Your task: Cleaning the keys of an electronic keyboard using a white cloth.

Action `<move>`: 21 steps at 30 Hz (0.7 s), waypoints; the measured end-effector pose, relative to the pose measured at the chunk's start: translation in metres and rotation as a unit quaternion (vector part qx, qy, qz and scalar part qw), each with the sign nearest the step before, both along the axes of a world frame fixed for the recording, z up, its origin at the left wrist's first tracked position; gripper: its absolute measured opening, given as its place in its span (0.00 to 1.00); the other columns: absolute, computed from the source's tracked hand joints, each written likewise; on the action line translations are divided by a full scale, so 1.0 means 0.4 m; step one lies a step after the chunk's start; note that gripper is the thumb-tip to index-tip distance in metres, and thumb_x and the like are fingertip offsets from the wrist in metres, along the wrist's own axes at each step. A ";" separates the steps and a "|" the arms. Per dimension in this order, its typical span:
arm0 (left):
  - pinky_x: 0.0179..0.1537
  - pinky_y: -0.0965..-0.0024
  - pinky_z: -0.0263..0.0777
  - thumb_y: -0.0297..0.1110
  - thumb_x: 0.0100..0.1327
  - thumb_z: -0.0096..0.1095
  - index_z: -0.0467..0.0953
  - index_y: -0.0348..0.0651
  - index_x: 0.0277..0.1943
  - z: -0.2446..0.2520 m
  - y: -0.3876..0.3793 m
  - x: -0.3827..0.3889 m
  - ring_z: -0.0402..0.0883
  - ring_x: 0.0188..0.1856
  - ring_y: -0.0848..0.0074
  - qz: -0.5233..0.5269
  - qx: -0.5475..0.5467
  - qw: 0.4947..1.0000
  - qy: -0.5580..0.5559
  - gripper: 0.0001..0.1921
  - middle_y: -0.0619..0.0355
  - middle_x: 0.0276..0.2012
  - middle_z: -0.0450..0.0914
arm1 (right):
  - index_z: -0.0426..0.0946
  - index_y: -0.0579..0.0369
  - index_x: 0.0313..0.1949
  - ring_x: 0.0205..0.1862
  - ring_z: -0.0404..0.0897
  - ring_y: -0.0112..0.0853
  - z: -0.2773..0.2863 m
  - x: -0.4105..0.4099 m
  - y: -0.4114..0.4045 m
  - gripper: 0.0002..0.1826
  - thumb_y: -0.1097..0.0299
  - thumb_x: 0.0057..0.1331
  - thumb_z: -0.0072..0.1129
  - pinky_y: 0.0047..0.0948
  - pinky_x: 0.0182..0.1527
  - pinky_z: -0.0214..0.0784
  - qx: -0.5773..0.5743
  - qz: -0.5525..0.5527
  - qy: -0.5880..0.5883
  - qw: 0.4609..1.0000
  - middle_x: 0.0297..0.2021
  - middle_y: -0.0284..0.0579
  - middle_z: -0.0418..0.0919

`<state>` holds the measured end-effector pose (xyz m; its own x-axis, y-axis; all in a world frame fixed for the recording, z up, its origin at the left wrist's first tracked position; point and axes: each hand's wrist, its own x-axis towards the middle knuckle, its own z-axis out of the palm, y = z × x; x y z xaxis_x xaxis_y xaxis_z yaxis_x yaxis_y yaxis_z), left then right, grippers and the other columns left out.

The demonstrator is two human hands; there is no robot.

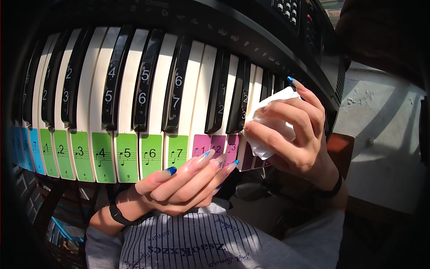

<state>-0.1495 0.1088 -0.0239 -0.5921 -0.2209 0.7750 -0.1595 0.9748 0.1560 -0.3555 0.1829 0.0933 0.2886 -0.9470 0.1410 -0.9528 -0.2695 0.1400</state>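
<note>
An electronic keyboard's white key and black key are among several across the view, marked with numbers. Green stickers, with blue ones to their left and purple ones to their right, cover the front ends of the white keys. My right hand grips a crumpled white tissue or cloth over the keys at the right. Bare of any object, my left hand is held at the front edge of the keys, near the purple stickers, its fingers extended close together. Whether it touches the keys, I cannot tell.
Beyond the keys runs the keyboard's dark panel, with small buttons at the top right. A scuffed pale surface lies to the right, next to a reddish-brown piece. Blue-edged items show at the lower left.
</note>
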 end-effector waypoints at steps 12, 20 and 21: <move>0.61 0.74 0.50 0.50 0.68 0.34 0.80 0.67 0.47 -0.023 -0.007 -0.002 0.74 0.50 0.95 0.006 -0.037 0.999 0.028 0.20 0.81 0.48 0.79 | 0.79 0.35 0.35 0.46 0.72 0.34 -0.003 -0.034 -0.041 0.15 0.64 0.46 0.69 0.48 0.58 0.65 -0.030 0.093 0.025 0.995 0.39 0.37 0.73; 0.61 0.74 0.50 0.49 0.69 0.35 0.79 0.67 0.47 -0.025 -0.003 -0.002 0.74 0.50 0.95 0.011 -0.027 0.999 0.025 0.19 0.81 0.48 0.79 | 0.82 0.35 0.37 0.48 0.70 0.34 0.015 -0.060 -0.055 0.15 0.63 0.45 0.67 0.48 0.59 0.62 0.004 0.065 0.046 0.997 0.41 0.39 0.72; 0.61 0.74 0.50 0.49 0.69 0.35 0.79 0.67 0.47 -0.023 -0.003 -0.002 0.74 0.50 0.95 0.011 -0.027 0.999 0.026 0.19 0.81 0.48 0.79 | 0.82 0.35 0.37 0.48 0.70 0.34 0.013 -0.060 -0.051 0.16 0.63 0.44 0.67 0.48 0.59 0.63 0.005 0.078 0.038 0.996 0.41 0.39 0.72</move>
<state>-0.1505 0.1077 -0.0332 -0.5462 -0.1908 0.8157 -0.1745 0.9783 0.1120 -0.3796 0.1626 0.0984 0.4415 -0.8912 0.1043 -0.8862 -0.4148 0.2066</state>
